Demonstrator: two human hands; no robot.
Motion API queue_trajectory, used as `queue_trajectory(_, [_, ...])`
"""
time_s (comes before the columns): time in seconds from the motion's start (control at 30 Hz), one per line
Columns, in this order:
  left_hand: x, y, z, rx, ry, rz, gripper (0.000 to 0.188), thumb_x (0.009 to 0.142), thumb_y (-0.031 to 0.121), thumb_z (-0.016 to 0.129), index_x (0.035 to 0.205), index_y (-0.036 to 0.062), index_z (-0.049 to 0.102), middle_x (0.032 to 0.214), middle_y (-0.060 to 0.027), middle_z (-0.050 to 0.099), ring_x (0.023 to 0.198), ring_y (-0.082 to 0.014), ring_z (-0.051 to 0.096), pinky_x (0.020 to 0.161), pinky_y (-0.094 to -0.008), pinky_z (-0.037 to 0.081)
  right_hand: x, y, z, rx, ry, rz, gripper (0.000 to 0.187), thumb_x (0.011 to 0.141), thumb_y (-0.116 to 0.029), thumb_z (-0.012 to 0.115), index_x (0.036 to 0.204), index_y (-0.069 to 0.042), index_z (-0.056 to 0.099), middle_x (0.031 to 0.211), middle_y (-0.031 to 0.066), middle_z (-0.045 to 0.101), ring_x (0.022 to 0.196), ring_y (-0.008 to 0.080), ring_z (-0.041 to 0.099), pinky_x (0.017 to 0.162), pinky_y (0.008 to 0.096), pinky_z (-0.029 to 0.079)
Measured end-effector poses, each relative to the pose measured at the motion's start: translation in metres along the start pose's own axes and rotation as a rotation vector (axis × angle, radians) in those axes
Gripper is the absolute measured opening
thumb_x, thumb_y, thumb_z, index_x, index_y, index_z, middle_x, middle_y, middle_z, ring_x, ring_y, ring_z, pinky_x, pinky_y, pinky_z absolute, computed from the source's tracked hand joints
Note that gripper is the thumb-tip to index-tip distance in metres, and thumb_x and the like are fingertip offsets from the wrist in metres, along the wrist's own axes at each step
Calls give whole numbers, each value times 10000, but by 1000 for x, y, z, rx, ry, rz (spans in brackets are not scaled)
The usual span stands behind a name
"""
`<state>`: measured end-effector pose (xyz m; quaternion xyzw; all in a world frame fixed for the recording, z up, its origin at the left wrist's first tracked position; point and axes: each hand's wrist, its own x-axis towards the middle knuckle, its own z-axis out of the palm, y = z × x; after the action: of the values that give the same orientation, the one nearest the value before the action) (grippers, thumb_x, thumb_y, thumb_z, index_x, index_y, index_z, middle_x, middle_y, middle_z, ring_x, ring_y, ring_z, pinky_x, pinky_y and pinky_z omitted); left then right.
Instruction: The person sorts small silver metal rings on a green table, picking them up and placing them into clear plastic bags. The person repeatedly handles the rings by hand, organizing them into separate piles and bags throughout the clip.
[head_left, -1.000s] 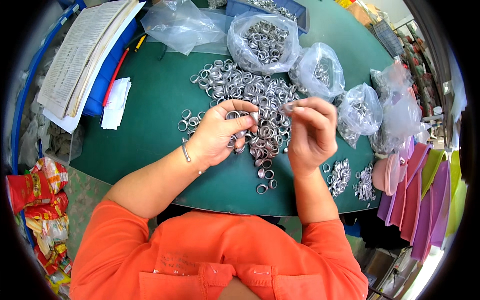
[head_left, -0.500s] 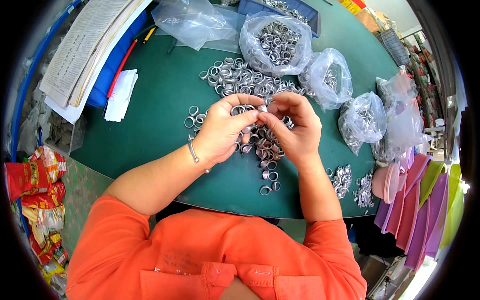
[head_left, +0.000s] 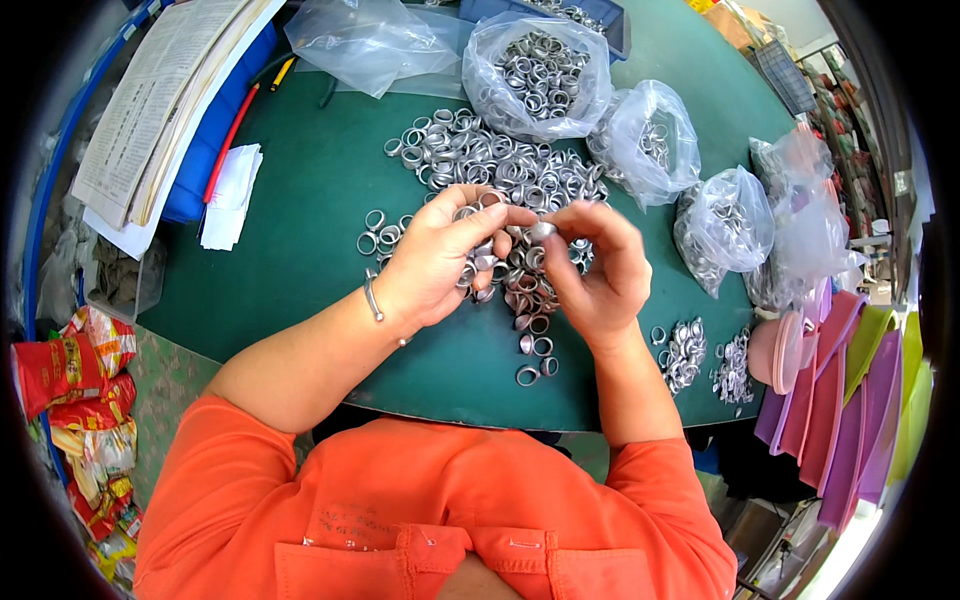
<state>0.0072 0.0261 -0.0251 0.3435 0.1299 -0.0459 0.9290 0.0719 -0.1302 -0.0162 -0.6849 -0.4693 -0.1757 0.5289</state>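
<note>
Over the middle of the green table, my left hand (head_left: 430,262) is curled around a few silver-grey metal rings, which show between its fingers. Its index finger stretches toward my right hand (head_left: 608,270). The right thumb and forefinger pinch one ring with a broad, flat-looking top (head_left: 543,232), close to the left fingertip. Beneath and between the hands lie more loose rings (head_left: 530,290), partly hidden by the fingers. A bigger heap of rings (head_left: 500,165) spreads just beyond them. Several rings (head_left: 376,236) lie to the left of my left wrist, which wears a metal bangle (head_left: 373,297).
An open plastic bag of rings (head_left: 540,85) stands behind the heap, with further bags (head_left: 655,150) to its right. Two small piles (head_left: 685,355) lie near the right edge. At left are papers (head_left: 150,110), a red pencil (head_left: 230,145) and a blue bin (head_left: 190,190).
My hands have drawn slightly apart, the right one shifting right with the pinched ring. My left thumb no longer meets the right fingertips. The whole view has shifted a little.
</note>
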Motion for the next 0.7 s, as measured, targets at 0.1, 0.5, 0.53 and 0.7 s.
queue_trajectory(0.1, [2,-4,-4,103,-16,20,193,883,128,575,1034,38,495,854,-62,595,653,-78,539,411,-195,413,11,-7,-7,-130,11,-174,386,653,135,668,991,-16,558,868,128,612,738,208,631,624,276,518])
queue_trajectory(0.5, [1,-3,-3,148,-4,28,197,864,106,604,1033,12,563,775,-43,581,604,-66,531,433,-167,412,79,2,-6,-198,-241,164,147,752,23,622,892,-17,645,868,132,618,772,307,608,684,354,485])
queue_trajectory(0.53, [2,-3,-1,164,13,49,189,860,90,599,1025,10,550,768,-41,577,605,-65,529,429,-168,409,70,-2,-3,-154,-342,164,127,753,7,634,878,-15,646,829,124,615,752,304,610,673,353,487])
queue_trajectory(0.7, [-1,-3,-2,298,2,32,194,827,47,608,998,15,523,796,-37,561,640,-66,534,425,-173,412,30,-6,5,-184,-321,152,129,753,24,643,879,-2,645,791,118,604,695,266,611,600,322,494])
